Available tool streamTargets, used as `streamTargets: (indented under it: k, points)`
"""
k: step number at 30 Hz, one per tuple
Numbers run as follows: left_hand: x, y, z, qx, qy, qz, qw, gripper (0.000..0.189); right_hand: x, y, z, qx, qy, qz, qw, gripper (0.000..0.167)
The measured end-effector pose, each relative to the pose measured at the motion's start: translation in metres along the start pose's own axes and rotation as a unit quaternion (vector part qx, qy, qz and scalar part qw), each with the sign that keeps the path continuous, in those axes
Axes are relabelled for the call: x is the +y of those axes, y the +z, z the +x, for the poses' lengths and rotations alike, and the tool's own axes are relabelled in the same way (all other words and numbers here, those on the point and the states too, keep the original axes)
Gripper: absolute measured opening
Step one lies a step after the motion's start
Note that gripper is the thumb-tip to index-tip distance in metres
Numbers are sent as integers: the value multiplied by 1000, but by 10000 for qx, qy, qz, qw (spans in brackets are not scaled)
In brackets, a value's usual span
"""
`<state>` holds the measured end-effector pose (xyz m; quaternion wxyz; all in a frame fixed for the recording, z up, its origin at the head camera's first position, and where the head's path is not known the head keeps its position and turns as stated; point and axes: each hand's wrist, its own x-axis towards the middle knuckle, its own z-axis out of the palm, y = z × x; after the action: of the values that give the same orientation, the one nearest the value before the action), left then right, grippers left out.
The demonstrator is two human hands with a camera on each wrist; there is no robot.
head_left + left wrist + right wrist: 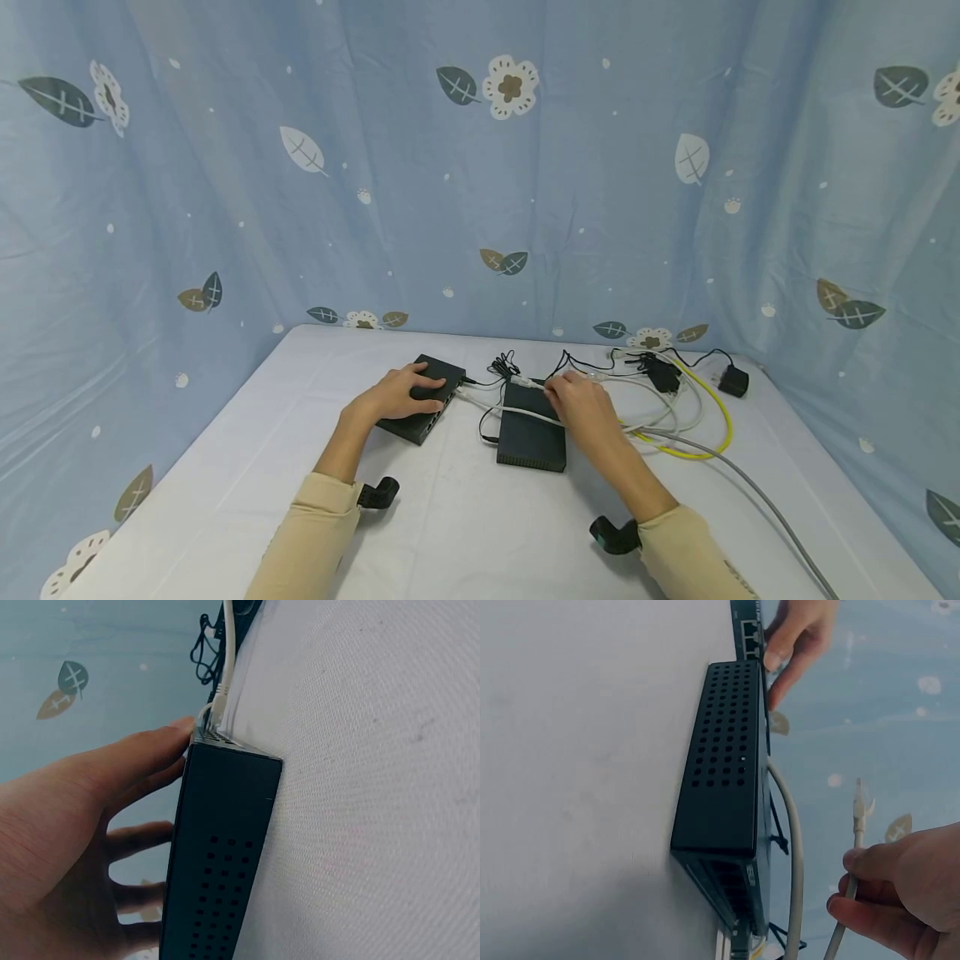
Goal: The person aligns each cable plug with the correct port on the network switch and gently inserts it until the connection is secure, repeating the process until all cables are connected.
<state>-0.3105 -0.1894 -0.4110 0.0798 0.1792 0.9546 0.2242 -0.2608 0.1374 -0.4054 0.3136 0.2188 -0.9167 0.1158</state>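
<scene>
My left hand [397,395] rests on top of a black network switch [408,427] at the left, its fingers spread over the lid. In the left wrist view, the thumb lies along the edge near the ports, where a white network cable [229,652] is plugged in. Between thumb and fingers, my right hand [904,889] pinches a light network cable [840,934] just behind its clear plug [860,802]. That plug points left, free in the air above a second black network switch [531,442]. A dark plug [740,941] sits in this second switch's port side.
Right of the second switch lie looped white cables, a yellow cable [729,425] and a grey cable [780,510]. Behind are a bundled black cord [504,364], a black adapter [663,375] and another adapter [733,381]. A patterned blue curtain [420,192] stands behind the white table [442,533].
</scene>
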Motion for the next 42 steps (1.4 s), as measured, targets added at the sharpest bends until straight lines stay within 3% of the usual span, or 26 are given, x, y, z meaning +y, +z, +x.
streamTargets:
  k: [6, 23, 30, 37, 42]
  points:
    - [0, 0, 2, -6, 51, 8, 10000, 54, -5, 1, 3, -193, 78, 14, 9998, 4]
    - [-5, 2, 3, -31, 42, -56, 10000, 57, -10, 10, 7, -78, 36, 218, 9997, 5]
    - [-7, 1, 2, 73, 272, -24, 9996, 61, -15, 13, 8, -184, 30, 213, 9996, 6]
    - [-4, 2, 3, -7, 55, 3, 10000, 56, -23, 17, 10, -262, 11, 50, 9996, 5]
    - [-2, 0, 0, 5, 130, 27, 9999, 51, -28, 18, 11, -198, -28, 80, 9998, 4]
